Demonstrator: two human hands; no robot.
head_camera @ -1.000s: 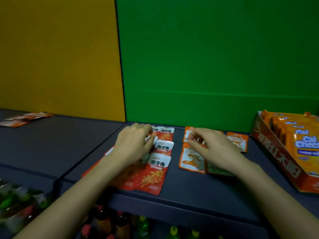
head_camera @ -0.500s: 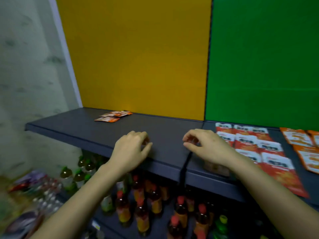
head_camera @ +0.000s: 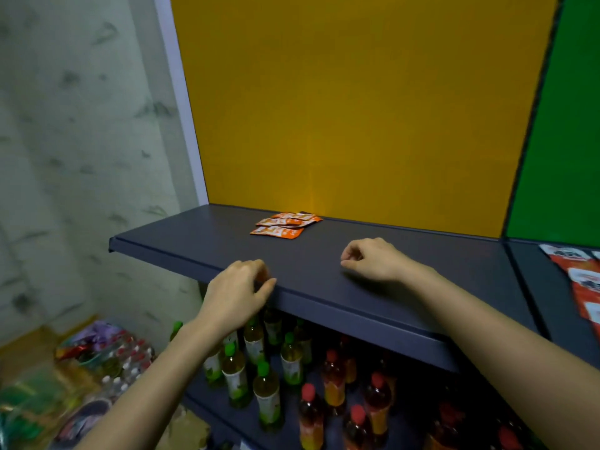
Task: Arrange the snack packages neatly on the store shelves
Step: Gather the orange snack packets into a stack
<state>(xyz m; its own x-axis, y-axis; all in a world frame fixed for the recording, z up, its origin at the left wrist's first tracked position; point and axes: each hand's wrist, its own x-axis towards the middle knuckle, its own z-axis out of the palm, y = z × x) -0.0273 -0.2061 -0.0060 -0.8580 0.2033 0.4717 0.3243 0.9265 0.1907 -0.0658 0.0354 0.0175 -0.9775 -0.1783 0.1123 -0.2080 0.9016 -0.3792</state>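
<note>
A small loose pile of orange snack packets (head_camera: 285, 224) lies near the back of the dark shelf (head_camera: 389, 287), against the yellow panel. My left hand (head_camera: 237, 293) hovers at the shelf's front edge, fingers curled, holding nothing. My right hand (head_camera: 373, 259) is over the shelf top, to the right of and nearer than the pile, fingers loosely curled and empty. Red and white snack packets (head_camera: 581, 277) lie in rows on the neighbouring shelf at the far right, partly cut off by the frame.
Below the shelf stand several drink bottles, green-capped (head_camera: 266, 394) on the left and red-capped (head_camera: 334, 388) to the right. Bagged goods and bottle packs (head_camera: 81, 368) sit on the floor at lower left. A grey wall (head_camera: 81, 141) bounds the left side.
My view has swung left from the green-backed shelf to the yellow-backed one. Both hands left the red and orange packets and moved left with it, empty, nearer the orange pile.
</note>
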